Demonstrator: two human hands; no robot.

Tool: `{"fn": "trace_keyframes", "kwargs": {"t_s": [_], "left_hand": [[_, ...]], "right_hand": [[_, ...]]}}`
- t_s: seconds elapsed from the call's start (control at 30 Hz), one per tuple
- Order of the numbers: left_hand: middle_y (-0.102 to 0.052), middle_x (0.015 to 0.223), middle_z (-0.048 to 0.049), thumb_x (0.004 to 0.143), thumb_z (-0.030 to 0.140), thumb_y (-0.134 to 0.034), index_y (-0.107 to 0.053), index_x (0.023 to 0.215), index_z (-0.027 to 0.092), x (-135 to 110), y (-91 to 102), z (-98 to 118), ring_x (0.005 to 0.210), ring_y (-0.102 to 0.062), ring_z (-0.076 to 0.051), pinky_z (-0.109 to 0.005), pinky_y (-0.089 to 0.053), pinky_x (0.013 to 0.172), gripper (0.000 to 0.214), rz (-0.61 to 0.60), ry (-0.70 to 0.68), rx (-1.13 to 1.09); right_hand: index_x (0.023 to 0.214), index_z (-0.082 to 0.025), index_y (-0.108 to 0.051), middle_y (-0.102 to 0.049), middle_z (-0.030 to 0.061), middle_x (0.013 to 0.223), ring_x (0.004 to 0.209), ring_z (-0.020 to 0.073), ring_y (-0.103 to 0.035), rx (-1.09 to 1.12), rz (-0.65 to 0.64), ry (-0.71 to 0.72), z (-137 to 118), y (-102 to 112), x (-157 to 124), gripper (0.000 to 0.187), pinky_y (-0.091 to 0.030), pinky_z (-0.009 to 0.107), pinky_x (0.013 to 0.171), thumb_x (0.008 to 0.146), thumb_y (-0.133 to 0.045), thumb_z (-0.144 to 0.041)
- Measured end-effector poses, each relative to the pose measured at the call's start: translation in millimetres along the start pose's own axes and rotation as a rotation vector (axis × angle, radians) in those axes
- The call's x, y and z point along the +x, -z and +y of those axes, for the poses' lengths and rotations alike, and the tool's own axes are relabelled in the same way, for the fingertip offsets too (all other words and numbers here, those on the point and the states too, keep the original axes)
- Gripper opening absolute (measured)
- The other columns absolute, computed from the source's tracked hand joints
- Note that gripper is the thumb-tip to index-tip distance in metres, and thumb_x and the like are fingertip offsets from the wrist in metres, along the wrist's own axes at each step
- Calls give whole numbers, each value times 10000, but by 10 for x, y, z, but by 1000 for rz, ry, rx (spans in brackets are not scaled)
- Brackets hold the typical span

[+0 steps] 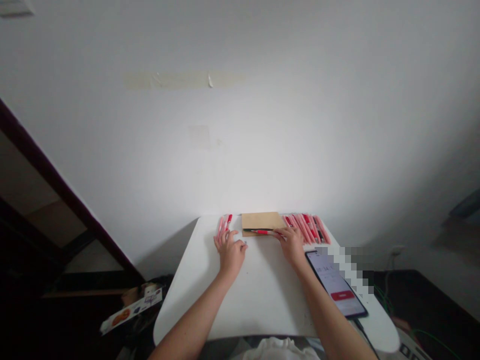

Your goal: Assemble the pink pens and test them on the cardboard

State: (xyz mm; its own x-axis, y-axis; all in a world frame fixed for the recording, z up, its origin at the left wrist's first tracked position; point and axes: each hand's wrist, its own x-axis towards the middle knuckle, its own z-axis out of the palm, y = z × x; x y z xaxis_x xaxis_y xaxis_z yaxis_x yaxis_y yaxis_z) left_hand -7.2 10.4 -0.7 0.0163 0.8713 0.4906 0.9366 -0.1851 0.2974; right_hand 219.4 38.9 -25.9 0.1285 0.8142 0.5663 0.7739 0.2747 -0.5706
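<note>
A brown cardboard box (261, 221) lies at the far edge of a white table (258, 295). My right hand (291, 243) pinches a red pen (262, 232) whose tip lies along the box's near edge. A row of several red and pink pens (308, 228) lies just right of the box. My left hand (229, 251) rests flat on the table with its fingers apart, its fingertips beside a couple of red pens (224, 224) left of the box.
A phone (336, 284) with a lit screen lies on the table's right side, a cable running off its near end. A white wall stands right behind the table. A printed carton (131, 310) lies on the floor to the left.
</note>
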Motion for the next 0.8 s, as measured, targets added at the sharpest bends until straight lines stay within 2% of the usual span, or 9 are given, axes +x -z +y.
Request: {"fn": "trace_keyframes", "kwargs": {"t_s": [0.57, 0.67, 0.8], "left_hand": [[-642, 1227, -57, 738, 250, -765, -748, 707, 267, 2, 3, -6, 1263, -480, -328, -678, -210, 1124, 39, 28, -8, -15], [-640, 1214, -61, 743, 255, -762, -748, 746, 272, 10, -11, -22, 1257, -492, -316, -657, -207, 1135, 22, 63, -27, -44], [-639, 1190, -69, 738, 247, -772, -753, 847, 276, 23, -25, -40, 1222, -521, -290, -599, -255, 1138, 115, 91, -75, -101]], "right_hand": [[942, -306, -782, -737, 45, 930, 953, 252, -544, -31, 21, 12, -14, 6, 2, 210, -377, 368, 830, 927, -574, -324], [949, -312, -782, -738, 45, 939, 963, 258, -544, -30, 9, 26, -12, 16, 2, 202, -384, 378, 835, 918, -583, -306], [944, -322, -786, -741, 49, 959, 985, 274, -533, -11, -55, 72, -31, 43, 4, 207, -385, 415, 866, 908, -585, -287]]}}
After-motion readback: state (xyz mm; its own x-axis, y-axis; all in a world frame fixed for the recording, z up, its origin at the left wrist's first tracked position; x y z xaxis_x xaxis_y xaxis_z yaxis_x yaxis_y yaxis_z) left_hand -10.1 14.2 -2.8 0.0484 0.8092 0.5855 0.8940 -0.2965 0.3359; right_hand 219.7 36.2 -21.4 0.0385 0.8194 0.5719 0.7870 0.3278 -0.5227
